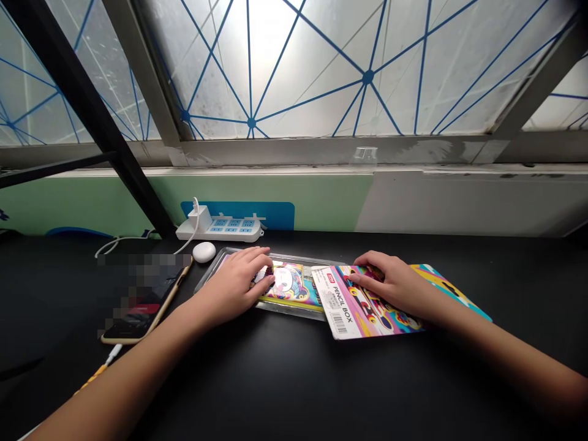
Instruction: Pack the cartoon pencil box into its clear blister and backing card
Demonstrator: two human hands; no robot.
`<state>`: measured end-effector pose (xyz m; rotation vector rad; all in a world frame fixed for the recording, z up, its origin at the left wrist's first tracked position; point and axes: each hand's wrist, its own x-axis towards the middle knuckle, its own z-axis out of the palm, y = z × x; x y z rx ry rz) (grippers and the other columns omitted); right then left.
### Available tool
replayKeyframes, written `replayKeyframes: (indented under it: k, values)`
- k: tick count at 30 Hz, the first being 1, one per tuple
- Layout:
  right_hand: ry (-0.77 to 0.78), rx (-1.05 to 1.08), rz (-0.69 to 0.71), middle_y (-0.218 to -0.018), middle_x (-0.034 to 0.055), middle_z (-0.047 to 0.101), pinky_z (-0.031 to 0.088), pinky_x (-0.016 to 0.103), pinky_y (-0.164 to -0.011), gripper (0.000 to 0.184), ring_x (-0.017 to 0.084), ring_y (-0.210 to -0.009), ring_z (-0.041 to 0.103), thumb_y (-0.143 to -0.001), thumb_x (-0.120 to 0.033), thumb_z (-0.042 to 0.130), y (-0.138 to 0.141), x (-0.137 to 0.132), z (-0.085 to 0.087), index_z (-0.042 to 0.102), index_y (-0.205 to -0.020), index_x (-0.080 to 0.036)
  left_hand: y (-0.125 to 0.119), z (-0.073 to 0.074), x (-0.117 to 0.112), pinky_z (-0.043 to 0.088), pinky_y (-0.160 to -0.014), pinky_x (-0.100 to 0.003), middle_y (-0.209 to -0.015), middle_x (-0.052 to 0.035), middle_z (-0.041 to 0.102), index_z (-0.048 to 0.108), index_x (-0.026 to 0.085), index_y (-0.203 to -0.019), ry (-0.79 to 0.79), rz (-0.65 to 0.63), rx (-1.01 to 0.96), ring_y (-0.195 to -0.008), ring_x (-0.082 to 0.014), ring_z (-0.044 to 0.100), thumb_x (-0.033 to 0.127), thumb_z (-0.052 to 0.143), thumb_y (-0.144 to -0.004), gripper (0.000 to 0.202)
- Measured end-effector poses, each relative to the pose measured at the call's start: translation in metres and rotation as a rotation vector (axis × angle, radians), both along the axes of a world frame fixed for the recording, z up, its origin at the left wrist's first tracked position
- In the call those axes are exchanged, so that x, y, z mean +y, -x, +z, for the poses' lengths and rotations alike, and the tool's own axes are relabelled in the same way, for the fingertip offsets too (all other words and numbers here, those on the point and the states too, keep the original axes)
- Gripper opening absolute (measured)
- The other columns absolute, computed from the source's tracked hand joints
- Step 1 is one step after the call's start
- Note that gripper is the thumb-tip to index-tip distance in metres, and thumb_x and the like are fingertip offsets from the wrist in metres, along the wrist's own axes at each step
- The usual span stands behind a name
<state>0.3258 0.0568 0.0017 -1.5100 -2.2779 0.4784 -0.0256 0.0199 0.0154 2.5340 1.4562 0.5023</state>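
Observation:
A colourful pencil box (294, 288) lies in a clear plastic tray (215, 269) on the black desk (294, 380). My left hand (239, 285) rests on the box's left end, fingers curled over its top. A printed card (353, 306) marked "PENCIL BOX" lies to the right, overlapping the tray's right end. My right hand (395, 282) lies flat on that card with fingers stretched toward the left.
A phone (142, 300) lies at the left with a cable. A small white round case (204, 252) and a white power strip (220, 228) with a plugged charger sit at the back by the wall. A black slanted frame bar (92, 116) rises at left.

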Motion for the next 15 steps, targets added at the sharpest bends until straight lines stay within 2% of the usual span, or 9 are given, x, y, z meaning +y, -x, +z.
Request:
replayKeyframes:
  k: [5, 11, 15]
  values:
    - [0.112, -0.001, -0.017, -0.088, 0.0021, 0.071, 0.045, 0.032, -0.063, 0.046, 0.022, -0.076, 0.062, -0.086, -0.071, 0.059, -0.003, -0.003, 0.006, 0.07, -0.096, -0.027, -0.001, 0.001, -0.005, 0.035, -0.118, -0.058, -0.155, -0.0104, 0.053, 0.063, 0.026, -0.116, 0.057, 0.025, 0.016, -0.152, -0.0339, 0.033, 0.046, 0.047, -0.102, 0.03]
    - [0.246, -0.042, -0.035, -0.069, -0.0018, 0.059, 0.035, 0.029, -0.054, 0.05, 0.018, -0.065, 0.053, -0.081, -0.075, 0.062, -0.031, 0.014, 0.007, 0.067, -0.079, -0.026, -0.001, 0.004, -0.006, 0.034, -0.118, -0.06, -0.156, -0.0102, 0.053, 0.064, 0.026, -0.117, 0.075, 0.023, 0.004, -0.151, -0.035, 0.034, 0.047, 0.048, -0.101, 0.03]
    - [0.285, -0.044, -0.03, -0.067, -0.003, 0.058, 0.034, 0.028, -0.052, 0.052, 0.017, -0.062, 0.051, -0.077, -0.077, 0.065, -0.043, 0.02, 0.007, 0.065, -0.073, -0.026, -0.001, 0.003, -0.005, 0.034, -0.118, -0.061, -0.155, -0.0113, 0.053, 0.064, 0.026, -0.116, 0.08, 0.021, -0.018, -0.151, -0.0365, 0.033, 0.048, 0.049, -0.1, 0.031]
